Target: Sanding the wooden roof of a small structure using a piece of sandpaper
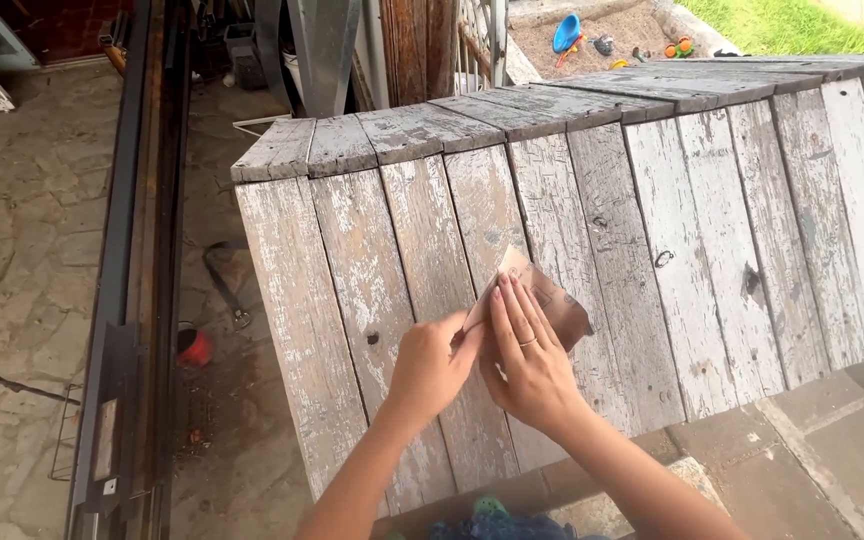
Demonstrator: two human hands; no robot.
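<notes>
Plank face of the weathered wooden panel [652, 230] is bare toward its right edge and top edge, free sweep there. Only things on it: sandpaper sheet [542, 295] near the bottom edge, with left hand [432, 365] and right hand [527, 355] on it. Left edge drops to stone floor [22, 230]; metal rail [137, 250] runs alongside, red object [195, 347] between rail and panel.

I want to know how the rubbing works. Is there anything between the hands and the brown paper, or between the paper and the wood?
Nothing visible. The right hand lies flat on the brown sandpaper, the left hand pinches its near edge, and the sheet rests directly against the weathered wooden planks.
</notes>
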